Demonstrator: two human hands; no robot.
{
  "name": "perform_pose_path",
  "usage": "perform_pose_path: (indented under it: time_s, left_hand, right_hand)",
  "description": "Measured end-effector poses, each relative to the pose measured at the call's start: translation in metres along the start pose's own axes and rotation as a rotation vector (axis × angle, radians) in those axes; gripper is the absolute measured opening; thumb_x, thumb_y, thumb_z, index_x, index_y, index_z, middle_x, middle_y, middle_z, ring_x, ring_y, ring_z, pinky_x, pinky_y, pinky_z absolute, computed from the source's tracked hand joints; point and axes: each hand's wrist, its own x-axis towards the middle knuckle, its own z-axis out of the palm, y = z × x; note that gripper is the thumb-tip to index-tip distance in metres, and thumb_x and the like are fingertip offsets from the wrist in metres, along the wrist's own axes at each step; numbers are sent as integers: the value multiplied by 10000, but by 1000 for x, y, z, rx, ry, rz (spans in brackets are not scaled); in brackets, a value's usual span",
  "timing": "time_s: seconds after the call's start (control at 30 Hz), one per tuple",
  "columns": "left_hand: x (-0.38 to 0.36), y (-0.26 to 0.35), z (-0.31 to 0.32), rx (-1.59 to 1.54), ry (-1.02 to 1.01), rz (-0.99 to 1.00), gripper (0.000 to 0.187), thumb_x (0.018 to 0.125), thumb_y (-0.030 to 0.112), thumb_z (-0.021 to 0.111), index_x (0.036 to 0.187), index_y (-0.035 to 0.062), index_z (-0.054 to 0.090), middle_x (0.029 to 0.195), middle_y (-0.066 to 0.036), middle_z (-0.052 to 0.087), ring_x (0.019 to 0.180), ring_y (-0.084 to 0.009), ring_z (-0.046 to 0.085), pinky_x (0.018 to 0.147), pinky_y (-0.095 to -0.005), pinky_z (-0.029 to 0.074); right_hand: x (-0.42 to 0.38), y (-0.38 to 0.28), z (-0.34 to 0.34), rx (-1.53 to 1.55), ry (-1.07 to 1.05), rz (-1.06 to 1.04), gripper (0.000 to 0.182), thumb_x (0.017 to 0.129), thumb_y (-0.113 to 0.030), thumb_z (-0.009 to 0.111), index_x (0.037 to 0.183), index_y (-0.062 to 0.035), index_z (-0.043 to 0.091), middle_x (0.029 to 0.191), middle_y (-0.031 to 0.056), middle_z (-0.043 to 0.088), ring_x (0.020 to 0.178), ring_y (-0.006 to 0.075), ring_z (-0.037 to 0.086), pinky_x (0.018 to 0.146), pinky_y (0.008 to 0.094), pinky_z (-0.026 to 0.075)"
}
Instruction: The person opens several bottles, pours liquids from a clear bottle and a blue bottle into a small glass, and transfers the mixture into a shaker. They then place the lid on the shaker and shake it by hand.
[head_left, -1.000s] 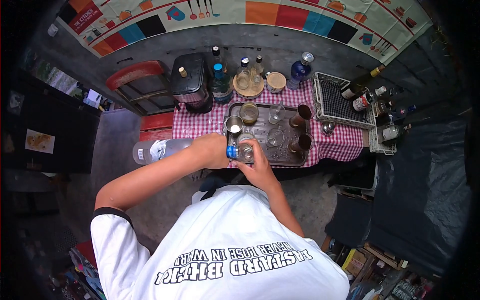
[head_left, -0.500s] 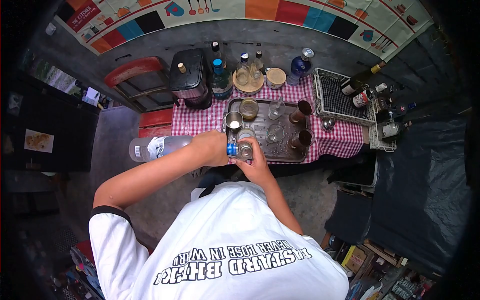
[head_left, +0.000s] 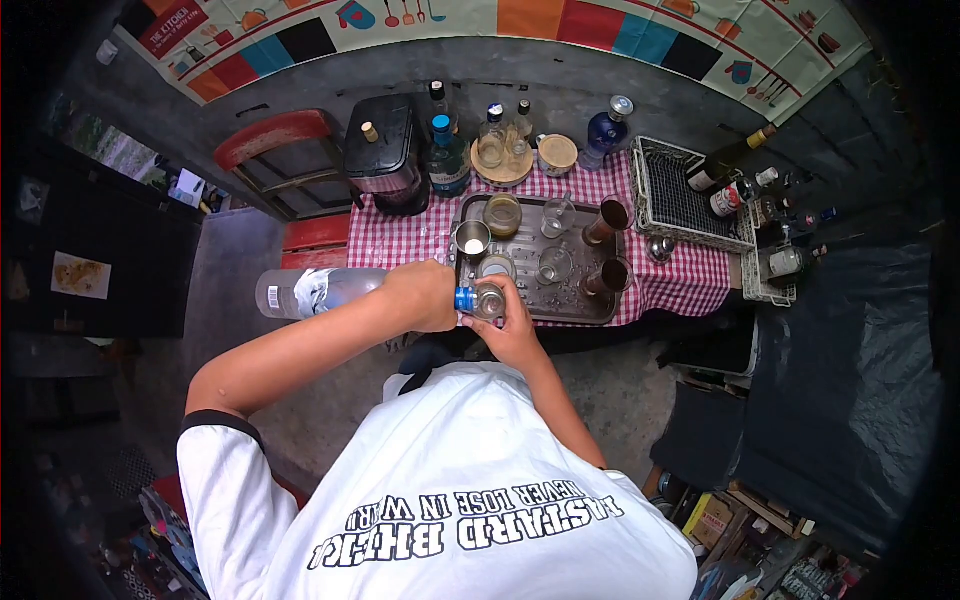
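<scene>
My left hand is wrapped around the neck of a large clear bottle, which lies tilted nearly level with its base to the left. The bottle's blue neck meets the rim of a small clear glass. Fingers of my right hand curl around that glass near the front edge of a dark tray. Just beyond my hands on the tray are a metal cup and another glass.
The tray also carries a glass jar, a glass mug and two dark brown tumblers. Behind stand a black appliance, a blue-capped bottle and a dark blue bottle. A wire basket sits right, beside several bottles.
The camera view has shifted slightly, so the table appears a little farther right. Both hands, the bottle and the small glass keep nearly the same pose.
</scene>
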Motion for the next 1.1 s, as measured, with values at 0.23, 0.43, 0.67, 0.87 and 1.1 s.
perform_pose_path:
  time_s: [0.23,0.43,0.67,0.87,1.1]
  left_hand:
    - [-1,1,3,-9,14,3,347,687,275,739,821,-44,707,844,-250,693,853,-386,694,768,-454,563]
    - [-2,4,1,-8,-31,-1,342,690,263,727,839,-43,707,865,-257,692,861,-380,694,778,-448,561]
    - [-2,4,4,-14,-14,-9,338,686,262,726,836,-40,705,868,-260,691,861,-383,693,780,-448,561]
    - [-1,1,7,-6,-5,-9,333,689,256,717,841,-40,704,870,-257,692,861,-380,694,772,-443,564]
    - [-3,5,0,20,-95,-43,397,733,301,723,930,-43,708,959,-237,702,935,-352,695,821,-423,558]
  right_hand:
    - [-3,4,1,90,-5,22,519,777,-57,769,1208,-63,480,1094,91,551,1043,191,556,922,318,438]
    - [-6,6,1,104,-4,-20,524,783,-75,781,1211,-61,478,1093,67,547,1036,158,548,925,306,439]
    - [-6,3,0,150,-20,-4,516,782,-54,778,1202,-57,479,1082,56,543,1021,131,545,911,285,446]
    - [-6,3,3,229,-25,13,511,782,-37,775,1198,-62,480,1066,48,538,1022,120,539,911,277,445]
    - [-6,9,4,231,-36,13,510,783,-32,774,1198,-62,480,1070,42,540,1009,114,543,901,267,447]
